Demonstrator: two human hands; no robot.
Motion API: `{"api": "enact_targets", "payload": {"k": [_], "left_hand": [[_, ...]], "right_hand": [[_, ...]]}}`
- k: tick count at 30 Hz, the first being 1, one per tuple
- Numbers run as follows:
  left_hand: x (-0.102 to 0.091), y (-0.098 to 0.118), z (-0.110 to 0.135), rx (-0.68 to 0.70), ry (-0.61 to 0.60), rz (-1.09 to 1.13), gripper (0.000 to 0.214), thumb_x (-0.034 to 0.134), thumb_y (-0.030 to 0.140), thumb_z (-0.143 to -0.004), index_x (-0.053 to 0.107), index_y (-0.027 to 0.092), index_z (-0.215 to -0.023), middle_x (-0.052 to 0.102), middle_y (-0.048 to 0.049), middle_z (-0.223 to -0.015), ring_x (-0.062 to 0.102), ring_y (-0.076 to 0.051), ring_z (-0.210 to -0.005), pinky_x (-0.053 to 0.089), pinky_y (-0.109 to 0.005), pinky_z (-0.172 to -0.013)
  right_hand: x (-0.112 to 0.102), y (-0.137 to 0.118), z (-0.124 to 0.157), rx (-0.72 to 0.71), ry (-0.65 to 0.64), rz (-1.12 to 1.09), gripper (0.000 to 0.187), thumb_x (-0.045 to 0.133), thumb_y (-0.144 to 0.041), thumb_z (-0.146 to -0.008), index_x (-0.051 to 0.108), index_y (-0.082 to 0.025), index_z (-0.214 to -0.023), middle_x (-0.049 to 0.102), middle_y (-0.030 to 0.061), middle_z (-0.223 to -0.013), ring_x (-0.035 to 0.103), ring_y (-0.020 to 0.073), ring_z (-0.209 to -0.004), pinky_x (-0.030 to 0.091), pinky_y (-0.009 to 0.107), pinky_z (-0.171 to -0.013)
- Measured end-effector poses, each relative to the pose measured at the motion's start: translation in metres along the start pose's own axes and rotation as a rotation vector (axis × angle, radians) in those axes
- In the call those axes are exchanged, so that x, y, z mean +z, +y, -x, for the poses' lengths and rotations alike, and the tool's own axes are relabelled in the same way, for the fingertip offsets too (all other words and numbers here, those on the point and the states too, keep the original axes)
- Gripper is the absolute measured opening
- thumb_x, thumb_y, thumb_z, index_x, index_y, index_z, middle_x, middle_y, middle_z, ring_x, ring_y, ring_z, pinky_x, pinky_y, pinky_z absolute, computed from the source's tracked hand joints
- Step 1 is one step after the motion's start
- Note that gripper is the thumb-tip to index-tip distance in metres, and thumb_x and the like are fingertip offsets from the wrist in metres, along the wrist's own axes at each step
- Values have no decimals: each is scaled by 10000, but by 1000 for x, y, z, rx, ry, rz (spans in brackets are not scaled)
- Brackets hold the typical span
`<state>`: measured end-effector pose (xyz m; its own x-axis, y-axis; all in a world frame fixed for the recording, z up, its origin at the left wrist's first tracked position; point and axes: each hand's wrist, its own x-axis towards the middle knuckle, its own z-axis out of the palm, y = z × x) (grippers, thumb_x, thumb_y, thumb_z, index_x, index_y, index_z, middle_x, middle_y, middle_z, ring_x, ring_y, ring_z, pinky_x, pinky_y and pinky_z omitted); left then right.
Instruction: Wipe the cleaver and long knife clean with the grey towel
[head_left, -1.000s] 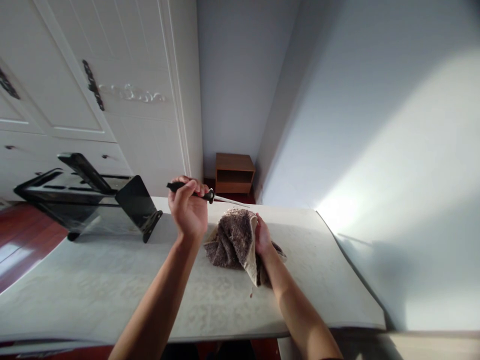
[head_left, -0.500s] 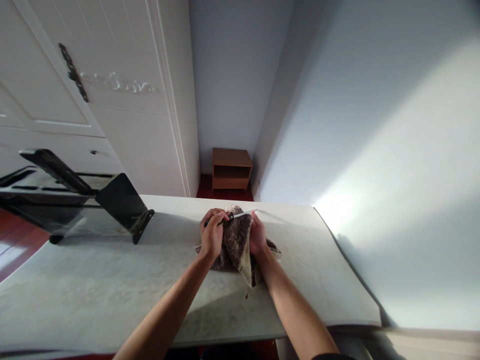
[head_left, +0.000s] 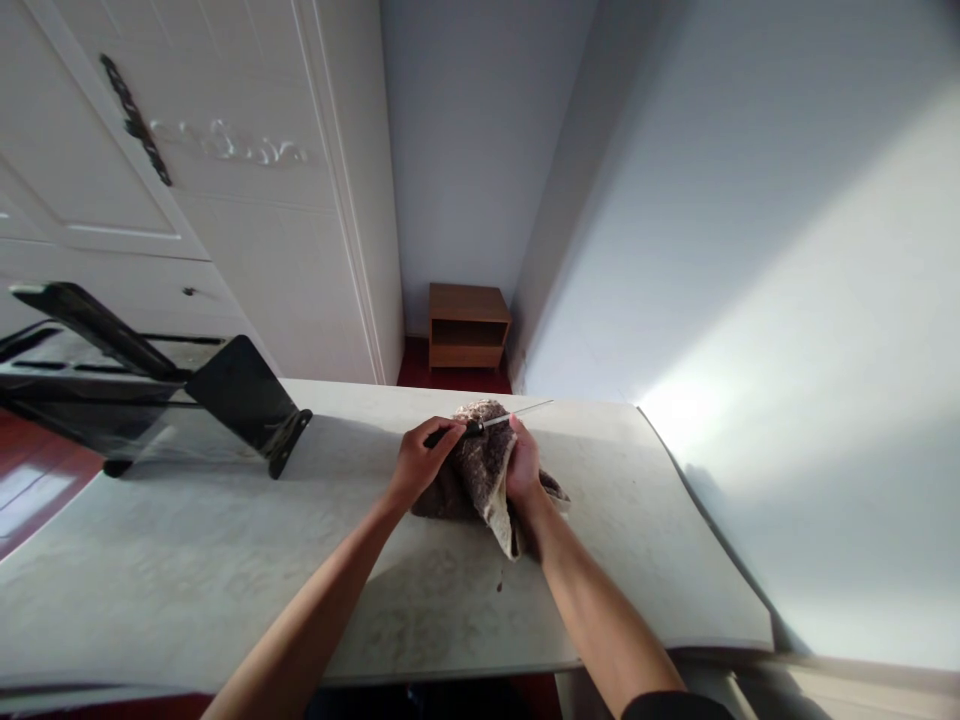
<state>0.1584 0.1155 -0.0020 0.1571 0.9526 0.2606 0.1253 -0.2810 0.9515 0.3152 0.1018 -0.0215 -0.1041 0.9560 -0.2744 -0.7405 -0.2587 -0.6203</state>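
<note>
My left hand (head_left: 424, 458) is closed around the black handle of a knife (head_left: 496, 420), whose thin blade points right and slightly away from me. Bunched beneath the blade is a brown, fluffy towel (head_left: 480, 465) with a pale underside, one corner hanging toward me. My right hand (head_left: 523, 460) grips the towel's right side, its thumb up close to the blade. Whether the thumb touches the metal I cannot tell. Part of the towel rests on the table and part is hidden behind my right wrist.
A pale, stained table (head_left: 247, 570) lies under my hands. On its left stands a black-framed rack (head_left: 244, 395) with clear panels. Past the far edge are a white wardrobe (head_left: 262, 250) and a small wooden cabinet (head_left: 469, 300). A wall (head_left: 750, 350) borders the right side.
The knife has slid right across the towel, with more blade showing beyond my right thumb. My left hand has turned to lie flatter over the handle. The view has shifted slightly.
</note>
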Motion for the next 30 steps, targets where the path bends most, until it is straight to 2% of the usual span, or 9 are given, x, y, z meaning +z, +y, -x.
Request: {"api": "enact_targets", "payload": {"k": [5, 11, 18, 23, 27, 30], "left_hand": [[-12, -11, -7, 20, -51, -148, 234, 649, 454, -765, 700, 236, -835, 729, -32, -912, 649, -233, -913, 464, -337, -884], [-12, -16, -6, 21, -66, -297, 256, 698, 469, -701, 657, 235, -798, 709, -31, -862, 632, -229, -848, 476, -338, -821], [-13, -19, -6, -10, -11, -186, 239, 657, 480, -743, 673, 244, -706, 682, 9, -723, 602, -203, -719, 440, -304, -707], [-11, -19, -9, -35, 10, -155, 274, 619, 488, -774, 680, 226, -722, 683, 11, -740, 606, -194, -751, 441, -286, -717], [-8, -19, -9, -68, 1, -149, 316, 594, 500, -790, 665, 196, -741, 666, 9, -746, 589, -172, -759, 436, -259, -719], [-5, -21, -9, -57, -23, -145, 312, 586, 497, -802, 650, 195, -763, 655, 4, -759, 582, -170, -764, 441, -260, -723]], "right_hand": [[1, 1, 1, 22, -16, 20, 429, 484, -545, -818, 674, -203, -995, 751, 55, -845, 665, 287, -966, 523, 489, -880], [3, 1, 5, 34, -55, 17, 408, 506, -526, -808, 667, -199, -991, 745, 59, -848, 665, 286, -969, 522, 483, -887], [7, -3, 7, -17, -26, -61, 330, 448, -377, -753, 666, -179, -902, 742, 64, -811, 644, 301, -1019, 498, 489, -913], [2, -6, 5, -47, 5, -81, 301, 440, -369, -679, 655, -196, -800, 741, 82, -828, 634, 324, -1035, 472, 519, -948], [-6, -7, 0, -2, -28, -71, 304, 479, -353, -663, 665, -175, -826, 737, 98, -856, 646, 330, -1005, 478, 528, -940], [-6, -6, -2, -72, -43, -8, 247, 541, -266, -659, 655, -195, -866, 733, 63, -843, 657, 298, -969, 501, 494, -919]]}}
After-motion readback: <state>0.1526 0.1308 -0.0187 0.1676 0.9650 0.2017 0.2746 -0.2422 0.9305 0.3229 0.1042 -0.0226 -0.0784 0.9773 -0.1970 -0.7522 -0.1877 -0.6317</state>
